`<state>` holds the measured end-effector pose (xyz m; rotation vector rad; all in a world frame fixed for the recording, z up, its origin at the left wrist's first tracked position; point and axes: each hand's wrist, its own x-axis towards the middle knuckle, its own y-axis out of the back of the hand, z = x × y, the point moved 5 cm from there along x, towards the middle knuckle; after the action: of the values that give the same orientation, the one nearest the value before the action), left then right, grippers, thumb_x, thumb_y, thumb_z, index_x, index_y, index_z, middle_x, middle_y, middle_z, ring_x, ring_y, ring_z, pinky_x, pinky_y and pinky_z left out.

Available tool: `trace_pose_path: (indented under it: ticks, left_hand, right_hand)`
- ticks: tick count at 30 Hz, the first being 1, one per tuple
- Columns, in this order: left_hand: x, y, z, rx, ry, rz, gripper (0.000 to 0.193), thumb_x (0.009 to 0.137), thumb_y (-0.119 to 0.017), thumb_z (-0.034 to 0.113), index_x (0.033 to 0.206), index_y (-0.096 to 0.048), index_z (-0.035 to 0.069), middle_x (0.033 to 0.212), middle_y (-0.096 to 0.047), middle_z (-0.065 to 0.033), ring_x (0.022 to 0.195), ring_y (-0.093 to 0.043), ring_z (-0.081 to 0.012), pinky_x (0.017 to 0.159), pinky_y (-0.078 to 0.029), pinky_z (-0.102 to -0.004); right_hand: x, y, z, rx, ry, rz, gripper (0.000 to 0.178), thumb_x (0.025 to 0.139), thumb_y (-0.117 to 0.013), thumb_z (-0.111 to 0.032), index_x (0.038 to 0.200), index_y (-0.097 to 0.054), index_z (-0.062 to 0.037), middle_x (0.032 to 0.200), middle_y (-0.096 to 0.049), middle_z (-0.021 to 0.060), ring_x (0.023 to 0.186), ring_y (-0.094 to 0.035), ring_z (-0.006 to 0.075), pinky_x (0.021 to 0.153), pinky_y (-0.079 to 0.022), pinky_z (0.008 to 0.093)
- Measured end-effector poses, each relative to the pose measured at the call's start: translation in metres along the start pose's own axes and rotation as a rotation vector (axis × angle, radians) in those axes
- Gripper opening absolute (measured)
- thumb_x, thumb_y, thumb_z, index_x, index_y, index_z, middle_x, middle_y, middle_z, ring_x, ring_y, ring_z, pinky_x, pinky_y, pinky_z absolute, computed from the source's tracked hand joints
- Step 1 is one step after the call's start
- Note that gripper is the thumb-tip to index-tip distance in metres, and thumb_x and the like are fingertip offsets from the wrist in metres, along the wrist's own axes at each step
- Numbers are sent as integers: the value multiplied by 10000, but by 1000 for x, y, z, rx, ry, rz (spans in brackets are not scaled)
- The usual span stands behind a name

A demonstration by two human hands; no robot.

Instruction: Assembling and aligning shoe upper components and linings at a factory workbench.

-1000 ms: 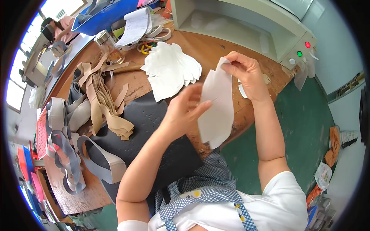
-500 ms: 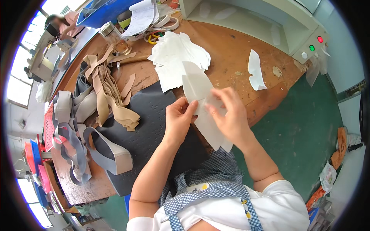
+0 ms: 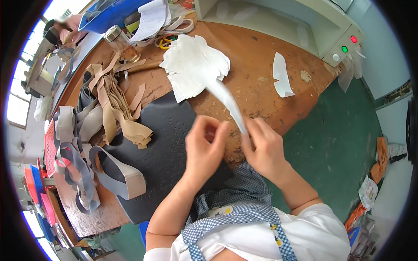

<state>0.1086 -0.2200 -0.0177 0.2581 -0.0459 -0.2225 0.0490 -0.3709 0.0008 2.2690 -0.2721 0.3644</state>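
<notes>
My right hand point(image 3: 264, 150) pinches one end of a thin white cut sheet piece point(image 3: 228, 102). The piece is seen almost edge-on, blurred, its far end reaching over the pile of white cut pieces point(image 3: 191, 65). To its left, my left hand point(image 3: 203, 148) is raised above the edge of a black mat point(image 3: 159, 130), fingers curled and slightly blurred. A gap shows between its thumb and fingers, with nothing visible in it. Farther right on the wooden table, a single notched white piece point(image 3: 282, 76) lies by itself.
Tan strips point(image 3: 115, 104) and looped grey strips point(image 3: 117, 174) lie at the left. A lidded glass jar point(image 3: 122, 43), tape rolls point(image 3: 185, 27) and a blue bin point(image 3: 114, 16) stand at the back. A box-shaped machine with lit buttons point(image 3: 333, 48) occupies the back right. Another person point(image 3: 72, 30) sits far left.
The white piece, earlier spread between both hands, has turned edge-on and is now only in my right hand. My left hand has come off it. The view has shifted slightly.
</notes>
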Motion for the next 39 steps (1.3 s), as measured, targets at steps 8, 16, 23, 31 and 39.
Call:
trace_pose_path:
  ticks: [8, 16, 23, 31, 39]
  left_hand:
    - [-13, -6, -39, -578, 331, -137, 159, 975, -635, 131, 1029, -613, -17, 899, -654, -37, 804, -639, -111, 773, -532, -257]
    - [-17, -3, -59, -800, 480, -189, 147, 927, -696, 99, 997, -665, -27, 934, -697, -80, 826, -675, -144, 796, -570, -285]
    - [-23, -21, -50, -673, 321, -89, 128, 945, -677, 94, 984, -637, -21, 908, -687, -60, 812, -656, -103, 759, -540, -239]
    - [-21, -41, -53, -440, 245, -134, 106, 952, -647, 68, 952, -602, -29, 890, -652, -24, 816, -605, -58, 737, -501, -217]
    - [-17, -61, -49, -470, 235, -209, 85, 950, -638, 43, 991, -604, -23, 948, -654, -30, 819, -601, -60, 700, -502, -221]
  right_hand:
    - [-22, -19, -10, -50, 160, -82, 577, 788, -794, -207, 1276, -588, 22, 1050, -607, 134, 920, -648, 308, 758, -555, 380]
    - [-28, -22, -12, -136, 179, -54, 514, 833, -757, -274, 1208, -604, 43, 1061, -649, 137, 919, -651, 287, 708, -575, 368]
    - [-21, -12, -8, -5, 187, 27, 201, 916, -583, -13, 1086, -651, 69, 858, -695, 191, 746, -683, 346, 664, -558, 388]
    - [-16, -4, 48, 361, -338, -94, 188, 1016, -517, -116, 1070, -584, 51, 864, -730, 113, 791, -732, 207, 664, -565, 334]
    - [10, -6, 52, 408, -257, -332, 261, 950, -655, -156, 1141, -685, 20, 889, -725, 123, 758, -655, 127, 688, -523, 293]
